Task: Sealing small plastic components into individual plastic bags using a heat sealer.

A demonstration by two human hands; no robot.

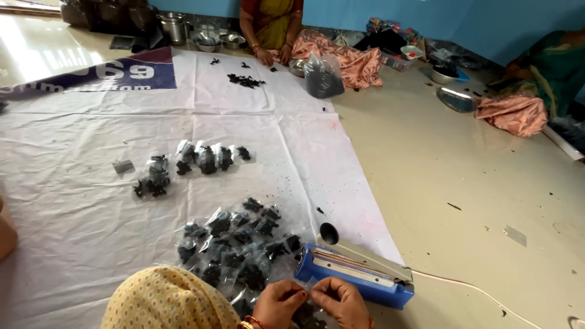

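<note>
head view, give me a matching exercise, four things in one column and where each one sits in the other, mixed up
Things:
1. blue heat sealer
2. heap of small packets
3. row of small packets
4. large bag of dark pieces

Places:
A. mid-sheet, beyond the heap
B. far edge of the white sheet, near a seated person's hands
C. just beyond the left hand and right hand
D. left of the sealer, on the sheet

Pairs: 1-C, 2-D, 3-A, 4-B
</note>
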